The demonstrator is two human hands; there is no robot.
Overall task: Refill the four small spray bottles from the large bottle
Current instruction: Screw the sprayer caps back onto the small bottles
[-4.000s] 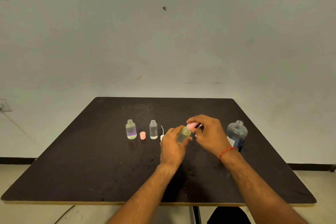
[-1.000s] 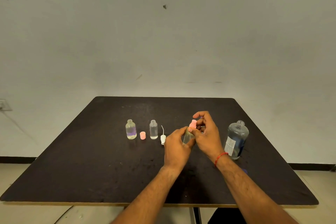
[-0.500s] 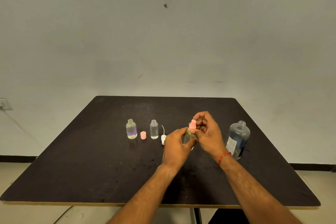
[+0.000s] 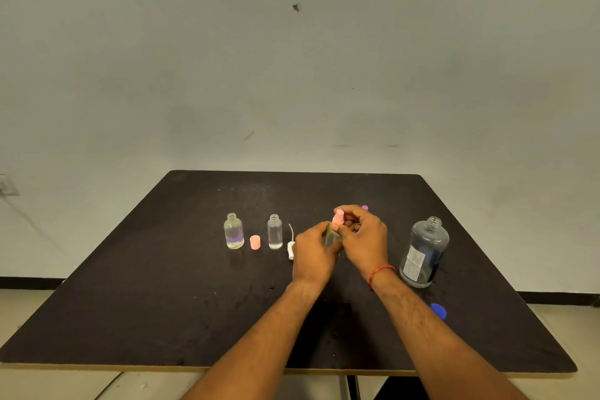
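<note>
My left hand grips a small yellowish spray bottle over the middle of the black table. My right hand pinches the pink spray top sitting on that bottle's neck. Two uncapped small bottles stand to the left: one with a purple tint and a clear one. The large clear bottle stands uncapped at the right, with a white label. A fourth small bottle is not visible.
A loose pink cap lies between the two standing bottles. A white spray top with its tube lies beside my left hand. A blue cap lies near the large bottle. A small purple cap shows behind my right hand.
Four seconds ago the small bottle was tilted; it now stands upright in my left hand. My right hand's fingers have shifted slightly on the pink top since half a second ago.
</note>
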